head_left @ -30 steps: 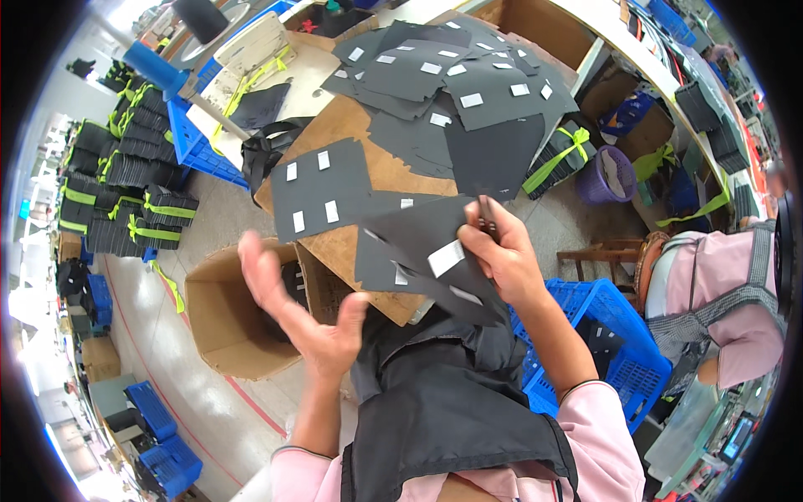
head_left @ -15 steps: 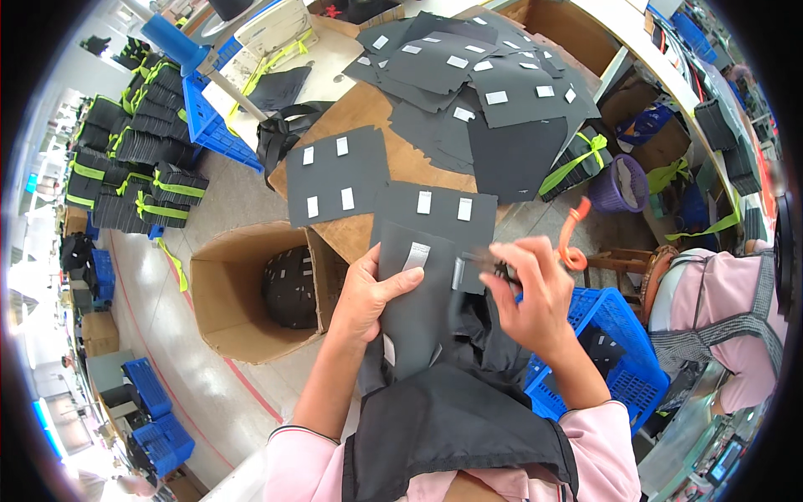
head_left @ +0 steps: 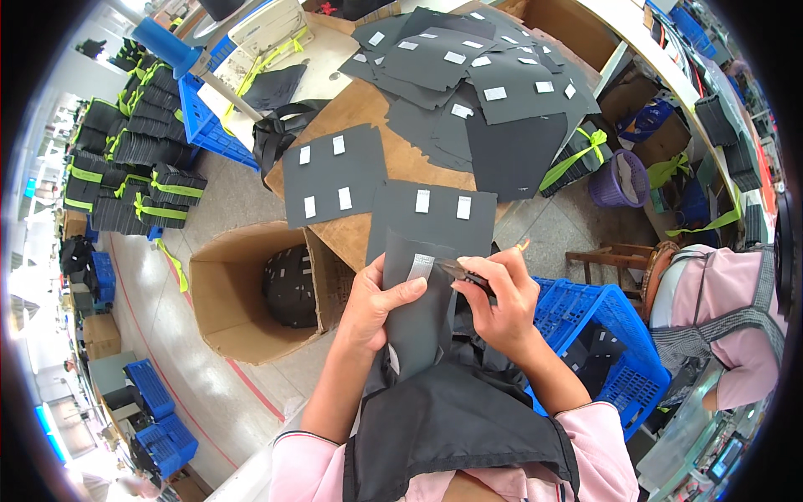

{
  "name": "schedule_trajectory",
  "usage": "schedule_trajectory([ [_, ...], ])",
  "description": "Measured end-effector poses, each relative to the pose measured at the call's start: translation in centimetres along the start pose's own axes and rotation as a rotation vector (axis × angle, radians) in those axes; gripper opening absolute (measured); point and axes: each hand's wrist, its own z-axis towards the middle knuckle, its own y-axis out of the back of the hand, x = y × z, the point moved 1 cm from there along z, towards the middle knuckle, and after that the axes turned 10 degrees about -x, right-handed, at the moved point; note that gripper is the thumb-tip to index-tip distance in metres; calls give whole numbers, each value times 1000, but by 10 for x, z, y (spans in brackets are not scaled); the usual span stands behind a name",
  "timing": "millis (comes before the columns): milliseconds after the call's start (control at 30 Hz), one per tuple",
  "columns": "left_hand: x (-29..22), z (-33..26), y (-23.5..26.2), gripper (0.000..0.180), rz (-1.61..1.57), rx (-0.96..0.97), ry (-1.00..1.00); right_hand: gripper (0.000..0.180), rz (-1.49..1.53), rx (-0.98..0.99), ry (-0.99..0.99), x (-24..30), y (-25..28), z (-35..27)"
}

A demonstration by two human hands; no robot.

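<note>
My left hand (head_left: 376, 303) grips a dark grey flat piece (head_left: 414, 322) by its left side, thumb across the front beside a white label (head_left: 421, 266). In my right hand (head_left: 504, 299) is a pair of small dark snips (head_left: 456, 269), their tip close to the right edge of that label; whether the tip touches it I cannot tell. Just beyond, another grey sheet (head_left: 393, 209) with white labels lies partly behind the held piece. To its left a similar grey sheet (head_left: 335, 177) rests flat on the brown board (head_left: 347, 113).
A heap of labelled grey sheets (head_left: 435, 71) covers the far board. An open cardboard box (head_left: 226, 293) with dark pieces inside stands at left, a blue crate (head_left: 623, 335) at right. Past it are a purple basket (head_left: 615, 180) and a person in pink (head_left: 711, 293).
My right hand has moved left with the snips, bringing their tip to the label. The orange cord that swung beside this hand is now mostly out of sight.
</note>
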Motion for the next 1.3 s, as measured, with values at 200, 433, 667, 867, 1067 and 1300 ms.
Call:
schedule_trajectory([
  [200, 1, 1, 2, 33, -8, 16, 51, 29, 30, 48, -25, 3, -2, 3],
  [433, 3, 0, 8, 31, 39, 20, 69, 26, 6, -29, 66, 3, -1, 0],
  [667, 8, 5, 16, 25, 126, 11, 56, 28, 431, 88, -445, -25, 4, 6],
  [867, 24, 11, 6, 26, 261, -44, -119, 19, 670, 771, -761, -57, -5, 9],
  [1067, 20, 11, 13, 31, 9, 0, -16, 17, 533, 424, -898, -40, -8, -3],
  [1300, 18, 8, 2, 27, 21, -207, -103, 32, 75, 76, -222, -10, 2, -22],
])
